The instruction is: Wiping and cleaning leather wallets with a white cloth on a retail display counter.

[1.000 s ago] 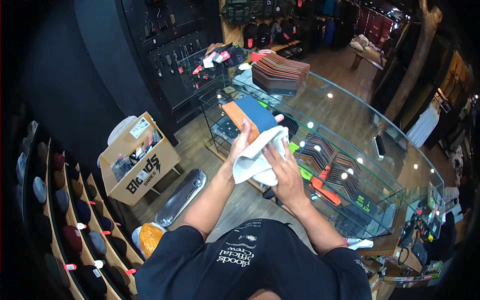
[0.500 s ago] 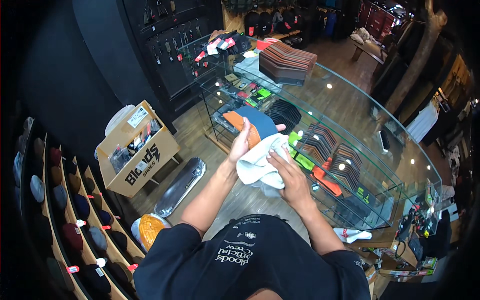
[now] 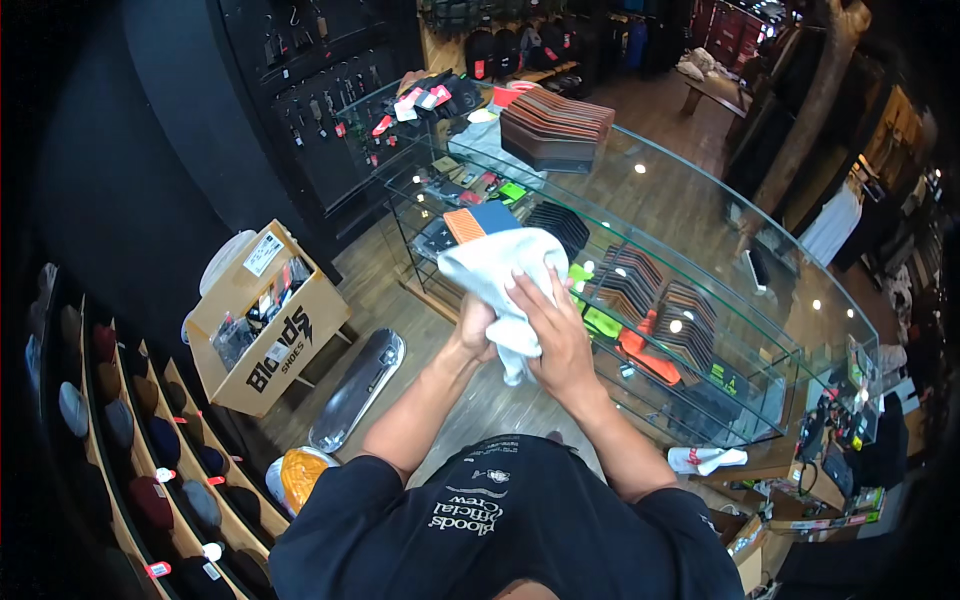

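An orange-and-blue bent panel (image 3: 480, 222) juts out beyond a white cloth (image 3: 505, 265) draped over most of it. My left hand (image 3: 477, 326) holds the panel from below and the left, its fingers largely covered by the cloth. Pressed on top of the cloth, my right hand (image 3: 556, 335) has its fingers extended over the panel and grips the fabric against it. A loose end of cloth hangs down between my hands.
Beyond my hands stands a glass display case (image 3: 700, 260) holding stacked bent panels; another stack (image 3: 556, 128) rests on top. At left are a cardboard box (image 3: 275, 330), a skateboard (image 3: 358, 390) on the floor, and racks of caps (image 3: 150, 490).
The cloth has moved up and left over the panel, covering much more of it. My right hand has shifted slightly left with the cloth, and my left fingers are now hidden.
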The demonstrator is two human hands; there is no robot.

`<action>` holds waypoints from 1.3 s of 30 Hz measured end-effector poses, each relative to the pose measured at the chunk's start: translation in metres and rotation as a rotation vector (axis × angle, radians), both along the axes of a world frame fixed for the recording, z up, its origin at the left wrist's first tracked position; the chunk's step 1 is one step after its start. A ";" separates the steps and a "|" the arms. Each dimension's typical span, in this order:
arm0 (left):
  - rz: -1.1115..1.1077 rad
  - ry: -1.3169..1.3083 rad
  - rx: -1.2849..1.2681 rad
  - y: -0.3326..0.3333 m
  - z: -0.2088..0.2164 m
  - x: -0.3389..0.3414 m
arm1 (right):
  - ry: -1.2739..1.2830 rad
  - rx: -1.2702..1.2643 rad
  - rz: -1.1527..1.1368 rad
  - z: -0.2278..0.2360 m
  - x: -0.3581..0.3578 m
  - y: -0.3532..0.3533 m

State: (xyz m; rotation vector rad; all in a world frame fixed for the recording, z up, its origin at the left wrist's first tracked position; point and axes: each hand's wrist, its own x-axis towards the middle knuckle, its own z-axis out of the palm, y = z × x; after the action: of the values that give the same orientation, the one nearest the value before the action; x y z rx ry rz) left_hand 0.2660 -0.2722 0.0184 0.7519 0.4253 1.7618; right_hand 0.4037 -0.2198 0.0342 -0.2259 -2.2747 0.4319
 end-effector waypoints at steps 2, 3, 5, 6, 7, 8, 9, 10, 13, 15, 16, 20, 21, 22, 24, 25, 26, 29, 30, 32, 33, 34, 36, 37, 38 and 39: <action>-0.067 -0.118 -0.055 0.000 -0.005 -0.012 | -0.042 -0.017 0.010 -0.014 0.009 -0.008; -0.303 -0.179 0.021 -0.003 0.006 -0.020 | -0.041 0.015 0.024 -0.021 0.012 -0.013; -0.174 -0.208 -0.059 -0.008 0.019 -0.020 | -0.074 -0.039 0.098 -0.032 0.021 -0.019; -0.043 -0.185 -0.105 -0.008 0.023 -0.018 | -0.083 -0.085 0.132 -0.037 0.025 -0.020; 0.057 -0.008 -0.109 -0.005 0.015 -0.026 | -0.083 -0.082 0.142 -0.039 0.029 -0.018; 0.046 0.056 -0.114 -0.004 0.009 -0.030 | -0.107 -0.212 0.254 -0.042 0.034 -0.013; 0.034 0.122 -0.120 -0.004 0.004 -0.033 | -0.131 -0.342 0.365 -0.045 0.041 -0.006; 0.031 0.184 -0.133 -0.005 0.000 -0.037 | -0.137 -0.381 0.347 -0.050 0.049 0.004; 0.110 0.335 -0.155 -0.001 0.002 -0.035 | 0.180 -0.671 0.064 -0.033 0.058 0.021; -0.040 0.338 -0.129 -0.007 0.005 -0.027 | 0.122 -0.468 0.050 0.008 0.052 0.023; 0.242 0.694 -0.205 -0.003 0.005 -0.011 | 0.117 -0.115 -0.015 0.004 0.039 0.026; 0.017 0.788 -0.233 -0.002 -0.018 -0.007 | 0.197 -0.015 -0.041 0.011 -0.016 0.050; 0.176 0.783 -0.193 0.001 -0.013 0.006 | 0.232 -0.056 -0.066 0.014 -0.023 0.055; 0.068 0.849 -0.231 -0.001 -0.011 -0.001 | 0.244 -0.059 -0.078 0.018 -0.023 0.056; -0.012 0.942 -0.285 0.000 -0.006 -0.005 | 0.260 -0.015 -0.099 0.033 -0.024 0.062; 0.033 0.956 -0.272 -0.001 -0.003 0.003 | 0.266 -0.055 -0.135 0.038 -0.025 0.067; 0.079 0.972 -0.255 -0.002 -0.001 0.009 | 0.275 -0.091 -0.171 0.043 -0.025 0.075; 0.093 0.929 -0.200 -0.007 0.004 0.021 | 0.318 -0.294 -0.259 0.043 -0.023 0.110; 0.095 0.792 -0.195 -0.004 0.002 0.022 | 0.465 -1.152 -0.198 0.045 -0.019 0.119; 0.246 0.730 -0.127 0.005 -0.013 0.005 | 0.458 -0.919 -0.204 0.044 -0.010 0.108; 0.090 0.626 -0.253 0.005 -0.013 -0.006 | 0.454 -0.687 -0.226 0.039 -0.004 0.100; -0.012 0.578 -0.231 0.009 -0.006 -0.006 | 0.409 -0.473 -0.152 0.015 -0.002 0.095; 0.087 0.854 -0.054 0.003 -0.054 -0.014 | 0.209 -0.071 -0.045 -0.008 -0.006 0.053; 0.228 0.942 0.009 0.003 -0.050 -0.002 | 0.150 -0.071 -0.066 0.008 -0.011 0.046; 0.163 0.990 0.089 -0.005 -0.050 -0.009 | 0.094 -0.074 -0.079 0.029 -0.014 0.045; 0.104 1.038 0.179 -0.008 -0.046 -0.018 | 0.108 -0.077 -0.094 0.033 -0.019 0.054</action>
State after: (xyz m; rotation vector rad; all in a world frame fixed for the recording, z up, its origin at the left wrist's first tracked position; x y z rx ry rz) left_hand 0.2479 -0.2801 -0.0281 1.7894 1.0029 1.3867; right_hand 0.3850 -0.1661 0.0670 -0.3391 -2.1343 0.4717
